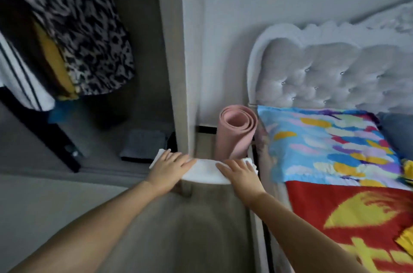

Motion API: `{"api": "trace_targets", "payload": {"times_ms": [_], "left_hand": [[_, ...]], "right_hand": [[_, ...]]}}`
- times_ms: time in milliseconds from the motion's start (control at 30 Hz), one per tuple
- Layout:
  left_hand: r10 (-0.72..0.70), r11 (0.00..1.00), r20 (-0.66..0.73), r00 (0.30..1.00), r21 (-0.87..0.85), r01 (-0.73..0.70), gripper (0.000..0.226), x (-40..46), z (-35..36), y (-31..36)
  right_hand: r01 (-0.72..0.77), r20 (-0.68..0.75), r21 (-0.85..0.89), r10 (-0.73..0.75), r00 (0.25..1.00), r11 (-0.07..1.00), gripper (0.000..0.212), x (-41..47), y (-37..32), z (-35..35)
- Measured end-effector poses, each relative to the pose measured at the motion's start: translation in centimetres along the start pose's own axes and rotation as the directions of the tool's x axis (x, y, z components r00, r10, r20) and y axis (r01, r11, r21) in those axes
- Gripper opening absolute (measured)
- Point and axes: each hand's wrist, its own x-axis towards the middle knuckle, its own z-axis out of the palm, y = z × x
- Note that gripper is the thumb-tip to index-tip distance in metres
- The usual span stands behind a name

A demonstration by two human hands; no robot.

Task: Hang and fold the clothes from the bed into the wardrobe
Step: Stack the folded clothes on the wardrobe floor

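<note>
Because the folded white garment (204, 172) is carried on nothing but two flat palms, the likeliest fault from here is that it slides or falls open on the way in. Neither hand has a real hold: the left hand (171, 166) lies over the garment's left end with fingers straight and spread, and the right hand (240, 173) lies over its right end in the same flat way, so both are pressing down, not gripping. I cannot tell what supports the cloth from below, since the thumbs and the underside are hidden.

A second risk is the wardrobe's pale side panel (178, 60), which stands directly beyond the garment's middle. Pushed straight ahead, the bundle would likely catch on that edge and lose its fold. It seems to need a shift to the left, towards the wardrobe floor (107, 158) where a folded grey item (143, 144) already lies. The leopard-print garment (87, 33) hangs above that space and could drag across the hands.

The white garment spans the gap between the two hands, touching both, just in front of the rolled pink mat (237, 131) and left of the bed (335, 161).
</note>
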Motion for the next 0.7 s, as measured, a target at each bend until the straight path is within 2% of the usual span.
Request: {"api": "trace_targets", "payload": {"times_ms": [67, 200, 300, 467, 600, 700], "left_hand": [[-0.055, 0.998, 0.015, 0.998, 0.011, 0.055, 0.07, -4.3, 0.9, -5.1], [-0.147, 0.989, 0.036, 0.988, 0.022, 0.147, 0.06, -11.1, 2.7, -13.4], [-0.217, 0.976, 0.105, 0.971, 0.006, 0.217, 0.07, -13.9, 3.9, -17.9], [-0.27, 0.961, 0.149, 0.951, -0.014, 0.275, 0.078, -15.4, 7.0, -23.5], [-0.299, 0.949, 0.271, 0.915, -0.016, 0.315, 0.086, -13.5, 9.6, -28.3], [-0.314, 0.936, 0.369, 0.875, -0.036, 0.351, 0.08, -11.7, 11.9, -32.2]], "right_hand": [[0.08, 0.003, 0.002, -0.08, 0.997, 0.997, 0.063, 3.9, -5.4, 0.1], [0.21, 0.048, 0.014, -0.21, 0.977, 0.978, 0.063, 10.5, -14.2, 0.3], [0.278, 0.075, 0.0, -0.277, 0.958, 0.961, 0.061, 15.1, -18.6, 0.7], [0.354, 0.137, -0.035, -0.346, 0.928, 0.935, 0.061, 21.7, -22.2, 1.4], [0.379, 0.172, -0.015, -0.371, 0.913, 0.925, 0.068, 27.6, -23.2, 2.0], [0.376, 0.172, 0.01, -0.372, 0.912, 0.927, 0.066, 32.0, -23.5, 1.9]]}}
